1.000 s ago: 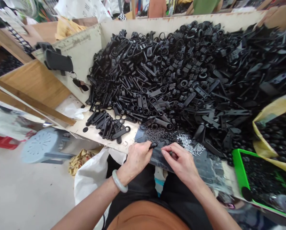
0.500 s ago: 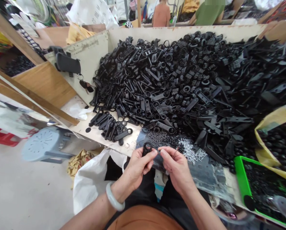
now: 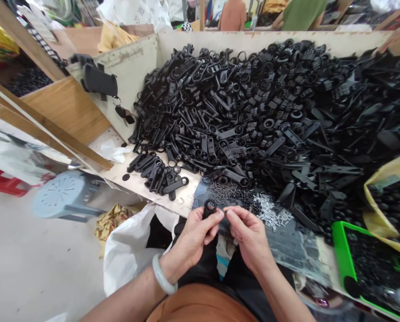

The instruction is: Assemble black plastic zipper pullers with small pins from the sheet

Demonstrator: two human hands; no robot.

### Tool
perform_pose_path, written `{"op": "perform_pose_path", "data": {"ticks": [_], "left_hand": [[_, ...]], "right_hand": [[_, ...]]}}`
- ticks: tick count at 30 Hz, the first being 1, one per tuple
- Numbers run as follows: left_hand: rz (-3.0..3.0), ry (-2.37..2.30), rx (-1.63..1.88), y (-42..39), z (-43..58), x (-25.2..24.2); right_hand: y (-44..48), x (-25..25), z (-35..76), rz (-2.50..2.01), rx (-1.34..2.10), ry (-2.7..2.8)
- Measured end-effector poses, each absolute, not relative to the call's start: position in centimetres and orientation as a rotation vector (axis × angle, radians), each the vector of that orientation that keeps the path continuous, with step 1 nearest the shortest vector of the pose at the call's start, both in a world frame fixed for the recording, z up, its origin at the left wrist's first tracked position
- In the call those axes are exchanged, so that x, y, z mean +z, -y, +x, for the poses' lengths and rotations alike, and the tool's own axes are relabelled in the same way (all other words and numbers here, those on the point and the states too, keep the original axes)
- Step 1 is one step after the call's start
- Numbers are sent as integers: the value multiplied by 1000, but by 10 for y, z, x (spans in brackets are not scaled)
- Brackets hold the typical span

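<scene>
My left hand [image 3: 195, 235] pinches a small black plastic ring part [image 3: 209, 208] upright, just off the bench's near edge. My right hand [image 3: 248, 232] is closed opposite it, its fingertips meeting the left ones at the part, and a thin metal pin [image 3: 248, 213] sticks up from its fingers. Directly behind the hands lie a heap of small dark screws [image 3: 228, 192] and a scatter of silver pins [image 3: 270, 210] on a plastic sheet [image 3: 287, 243]. A big pile of black plastic lever parts [image 3: 253, 112] fills the bench beyond.
A green tray [image 3: 339, 250] of small black pieces and a yellow bag [image 3: 388, 174] of black pieces stand at the right. A white sack [image 3: 126, 250] hangs open below the bench edge. A grey stool [image 3: 61, 199] is on the floor left. Other people sit behind the back wall.
Both hands have lifted off the plastic sheet and come together. The left hand now holds the black ring part upright, and the right hand's fingertips meet it.
</scene>
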State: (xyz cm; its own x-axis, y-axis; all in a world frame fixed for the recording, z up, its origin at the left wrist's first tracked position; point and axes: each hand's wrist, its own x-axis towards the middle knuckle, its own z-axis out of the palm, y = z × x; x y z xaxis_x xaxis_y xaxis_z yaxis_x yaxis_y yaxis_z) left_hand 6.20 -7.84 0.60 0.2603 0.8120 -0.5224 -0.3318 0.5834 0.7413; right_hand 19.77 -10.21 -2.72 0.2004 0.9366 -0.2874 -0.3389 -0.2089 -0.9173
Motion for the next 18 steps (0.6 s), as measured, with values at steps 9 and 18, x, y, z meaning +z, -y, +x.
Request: {"op": "perform_pose_path", "data": {"ticks": [9, 18], "left_hand": [[541, -1030, 803, 78, 61, 2], [623, -1038, 786, 79, 68, 1]], "right_hand": [[102, -30, 209, -1275, 1139, 997], [103, -34, 214, -1279, 1106, 1040]]}}
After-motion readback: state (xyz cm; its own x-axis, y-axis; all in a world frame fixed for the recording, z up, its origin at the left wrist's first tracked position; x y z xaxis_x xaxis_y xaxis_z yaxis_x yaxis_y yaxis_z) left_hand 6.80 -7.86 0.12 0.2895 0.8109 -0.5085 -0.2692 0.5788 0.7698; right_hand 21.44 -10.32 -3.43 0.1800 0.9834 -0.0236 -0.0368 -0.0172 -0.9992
